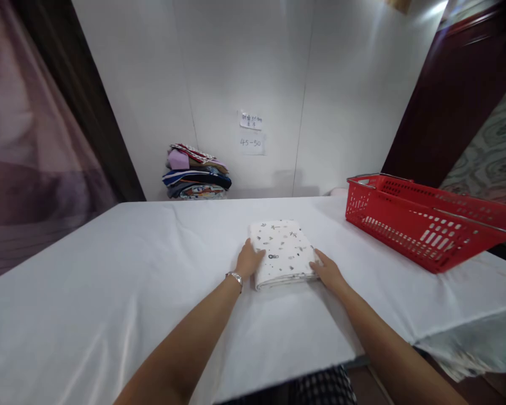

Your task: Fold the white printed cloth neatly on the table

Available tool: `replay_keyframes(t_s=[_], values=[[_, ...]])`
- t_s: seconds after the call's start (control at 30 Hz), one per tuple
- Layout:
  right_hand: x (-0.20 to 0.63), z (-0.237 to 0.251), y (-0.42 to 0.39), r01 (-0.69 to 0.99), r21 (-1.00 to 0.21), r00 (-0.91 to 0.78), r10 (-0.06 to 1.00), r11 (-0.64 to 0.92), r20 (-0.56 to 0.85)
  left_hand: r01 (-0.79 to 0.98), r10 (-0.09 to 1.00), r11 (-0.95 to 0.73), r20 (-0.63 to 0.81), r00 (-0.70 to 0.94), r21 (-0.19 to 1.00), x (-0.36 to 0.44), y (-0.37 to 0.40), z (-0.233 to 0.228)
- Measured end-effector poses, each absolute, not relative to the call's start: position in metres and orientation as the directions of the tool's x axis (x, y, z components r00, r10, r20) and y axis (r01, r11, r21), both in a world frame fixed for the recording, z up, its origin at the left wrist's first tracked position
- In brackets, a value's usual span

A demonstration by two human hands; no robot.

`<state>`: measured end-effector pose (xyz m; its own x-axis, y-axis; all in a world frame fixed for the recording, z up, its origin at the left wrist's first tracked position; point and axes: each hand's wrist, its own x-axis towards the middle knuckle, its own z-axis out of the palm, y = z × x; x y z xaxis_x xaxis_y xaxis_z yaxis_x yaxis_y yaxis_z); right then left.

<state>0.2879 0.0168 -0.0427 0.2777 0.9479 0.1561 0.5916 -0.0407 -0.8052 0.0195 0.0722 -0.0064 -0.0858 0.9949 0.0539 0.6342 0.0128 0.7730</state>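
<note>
head view: a folded patterned cloth [283,252] on the white table [109,292] is flanked by the left hand [248,260] and right hand [328,272], both laid flat against its sides.

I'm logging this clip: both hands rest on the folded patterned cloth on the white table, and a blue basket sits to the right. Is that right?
Not quite. The basket is red, not blue, as the head view shows. The rest holds: the left hand and right hand rest on the folded patterned cloth on the white table, with the basket to the right.
</note>
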Motion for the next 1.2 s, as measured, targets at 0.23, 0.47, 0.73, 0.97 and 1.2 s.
replay_keyframes(t_s=[0.23,0.47,0.73,0.97,1.2], values=[[0.245,-0.027,0.050,0.523,-0.850,0.232,0.951,0.055,0.205,0.546,0.977,0.038,0.083,-0.196,0.837,0.000,0.071,0.004],[0.211,-0.032,0.085,0.439,-0.888,0.162,0.961,0.135,0.226,0.628,0.951,0.120,0.092,-0.295,0.769,-0.040,0.076,-0.010],[0.227,-0.036,0.078,0.635,-0.743,0.054,0.947,0.212,0.316,0.701,0.954,0.115,0.118,-0.275,0.703,-0.031,0.073,-0.012],[0.205,-0.010,0.059,0.695,-0.422,-0.249,0.746,0.582,0.618,0.749,0.961,0.123,0.110,-0.254,0.652,-0.032,0.073,-0.008],[0.197,-0.007,0.048,0.543,-0.482,-0.439,0.722,0.688,0.535,0.870,0.927,-0.123,0.368,-0.071,0.478,-0.027,0.047,0.013]])
